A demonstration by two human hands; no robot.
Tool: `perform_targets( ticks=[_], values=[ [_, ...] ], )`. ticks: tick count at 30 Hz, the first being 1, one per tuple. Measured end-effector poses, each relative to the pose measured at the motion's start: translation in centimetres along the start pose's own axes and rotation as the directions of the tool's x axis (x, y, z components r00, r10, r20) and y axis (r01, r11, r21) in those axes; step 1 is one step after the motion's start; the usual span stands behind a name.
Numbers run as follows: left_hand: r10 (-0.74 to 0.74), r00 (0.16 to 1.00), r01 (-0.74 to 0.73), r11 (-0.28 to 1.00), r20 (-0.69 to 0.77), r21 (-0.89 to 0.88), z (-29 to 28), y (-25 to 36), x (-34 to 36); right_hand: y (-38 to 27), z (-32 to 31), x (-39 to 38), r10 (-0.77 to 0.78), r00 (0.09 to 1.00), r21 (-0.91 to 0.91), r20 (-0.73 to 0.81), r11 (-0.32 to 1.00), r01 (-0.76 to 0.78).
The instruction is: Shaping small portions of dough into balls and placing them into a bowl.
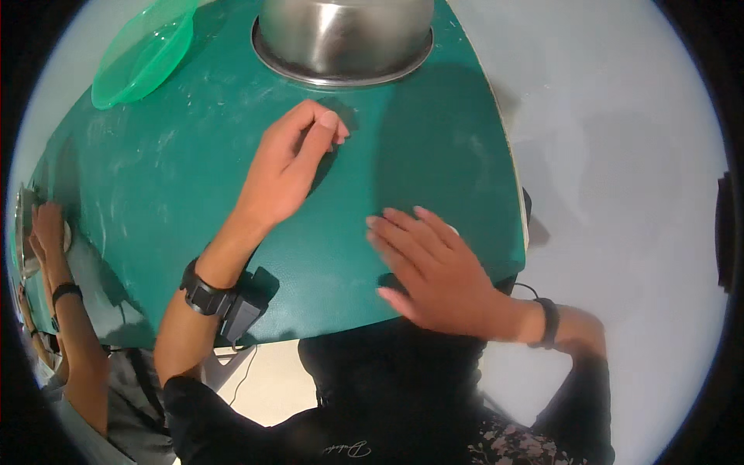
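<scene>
My left hand [298, 155] is curled low over the green table [155, 170], thumb against bent fingers; whether it holds anything is hidden. Nearer the front edge, my right hand [418, 263] lies palm down with fingers slightly apart and thumb out. A small pale shape [454, 231] shows just behind its little finger, too covered to make out. Beyond both hands stands a large steel pot [345, 35] with a rimmed base. Dark bands with a small device [232, 306] are on my left wrist.
A translucent green basin [147, 66] sits at the back left. At the far left edge, another person's hands [46, 232] are at a metal vessel [23, 256], with more arms behind. The table's curved edge runs down the right, beside a pale floor [620, 194].
</scene>
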State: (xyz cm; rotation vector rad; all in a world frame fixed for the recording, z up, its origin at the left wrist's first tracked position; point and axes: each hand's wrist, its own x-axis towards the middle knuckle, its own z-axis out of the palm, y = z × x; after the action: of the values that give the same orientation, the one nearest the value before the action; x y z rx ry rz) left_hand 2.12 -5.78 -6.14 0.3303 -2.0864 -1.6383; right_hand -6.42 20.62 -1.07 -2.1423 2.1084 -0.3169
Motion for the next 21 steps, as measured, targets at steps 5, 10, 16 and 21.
perform_targets(
  ticks=[5, 10, 16, 21],
  values=[
    [-0.001, 1.0, 0.001, 1.0, -0.026, -0.023, -0.4, -0.5, -0.5, 2.1, 2.6, 3.0, 0.05, 0.976, 0.113, -0.212, 0.993, -0.027],
    [-0.026, 1.0, 0.027, 0.999, -0.015, 0.042, -0.5, 0.2, -0.6, 5.4, 0.6, 0.4, 0.076, 0.981, 0.085, -0.177, 0.994, -0.062],
    [-0.018, 1.0, 0.018, 0.999, 0.006, 0.027, 0.1, 0.1, 0.1, 3.0, 0.4, -0.2, -0.078, 0.993, -0.016, -0.091, 0.997, 0.076],
    [-0.033, 0.999, 0.032, 0.998, 0.024, 0.046, -1.0, -0.6, -0.8, 3.7, 2.6, 3.6, -0.02, 0.98, 0.142, -0.196, 0.989, 0.049]
  ],
)
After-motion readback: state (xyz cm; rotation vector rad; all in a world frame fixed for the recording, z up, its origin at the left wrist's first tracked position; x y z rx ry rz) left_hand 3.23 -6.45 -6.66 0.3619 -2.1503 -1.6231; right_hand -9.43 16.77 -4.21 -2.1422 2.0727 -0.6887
